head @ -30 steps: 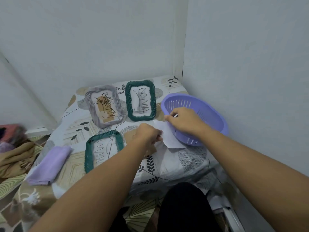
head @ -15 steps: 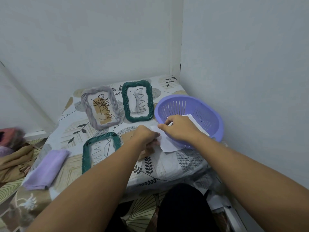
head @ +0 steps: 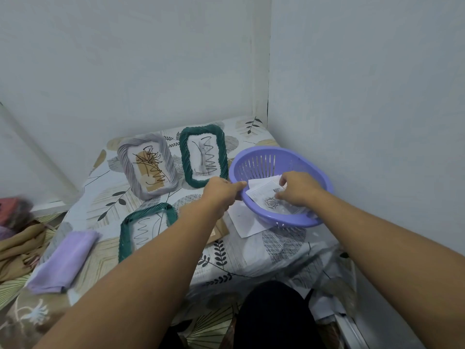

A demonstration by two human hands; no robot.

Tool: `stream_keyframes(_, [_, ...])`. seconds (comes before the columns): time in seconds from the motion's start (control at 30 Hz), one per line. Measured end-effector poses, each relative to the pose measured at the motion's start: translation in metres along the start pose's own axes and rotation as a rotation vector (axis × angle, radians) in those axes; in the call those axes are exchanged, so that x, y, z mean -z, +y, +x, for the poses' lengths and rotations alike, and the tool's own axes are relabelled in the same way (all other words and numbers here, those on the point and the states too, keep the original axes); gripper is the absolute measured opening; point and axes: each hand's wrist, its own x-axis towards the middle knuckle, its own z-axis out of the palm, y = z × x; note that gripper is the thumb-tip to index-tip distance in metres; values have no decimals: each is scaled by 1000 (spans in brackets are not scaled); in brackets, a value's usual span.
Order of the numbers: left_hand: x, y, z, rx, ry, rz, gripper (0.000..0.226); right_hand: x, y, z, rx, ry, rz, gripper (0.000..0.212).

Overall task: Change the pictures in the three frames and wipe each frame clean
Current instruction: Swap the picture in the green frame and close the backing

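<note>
Three rope-edged frames lie on the patterned table: a grey frame [head: 147, 166] at the back left, a green frame [head: 203, 155] beside it, and another green frame [head: 146, 226] nearer me, partly hidden by my left arm. A purple basket [head: 281, 157] at the right holds paper pictures [head: 266, 195], the top one printed with a rose. My left hand [head: 221, 193] grips the basket's near rim. My right hand [head: 298, 188] reaches inside the basket and pinches the papers. A white sheet [head: 245, 222] lies on the table under the basket's front edge.
A folded lilac cloth [head: 64, 260] lies at the table's left front. A brown backing board [head: 217, 233] peeks out under my left arm. Walls close in behind and on the right. Brown fabric [head: 17, 245] is heaped at the far left.
My left hand has let go of the white sheet and moved onto the basket rim. My right hand has gone from the basket's edge into the basket, onto the papers.
</note>
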Motion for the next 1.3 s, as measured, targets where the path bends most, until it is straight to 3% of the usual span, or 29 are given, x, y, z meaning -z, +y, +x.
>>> stream_keyframes(0.23, [1, 2, -1, 30, 4, -23, 37, -5, 2, 1, -48, -83, -28, 76])
stream_keyframes(0.33, [0, 1, 0, 27, 3, -31, 41, -3, 1, -2, -82, -116, 10, 81])
stream_keyframes(0.57, [0, 2, -2, 22, -5, -36, 36, 1, -2, -4, -130, -105, 33, 63])
stream_keyframes(0.73, [1, 2, -3, 23, -6, -44, 34, -3, -1, 4, -113, -63, -84, 27])
stream_keyframes(0.97, [1, 3, -6, 26, -10, -49, 34, -5, 0, 6, -119, -80, -39, 20])
stream_keyframes(1.07, [0, 3, -6, 28, 1, -50, 38, -3, -1, 8, -83, -50, 86, 10])
stream_keyframes(1.2, [1, 3, -4, 33, 5, -26, 41, 1, -3, 10, -67, 164, 432, 3])
stream_keyframes(1.3, [2, 3, -7, -60, 82, 16, 55, 8, -12, 6, -44, 288, 656, 4])
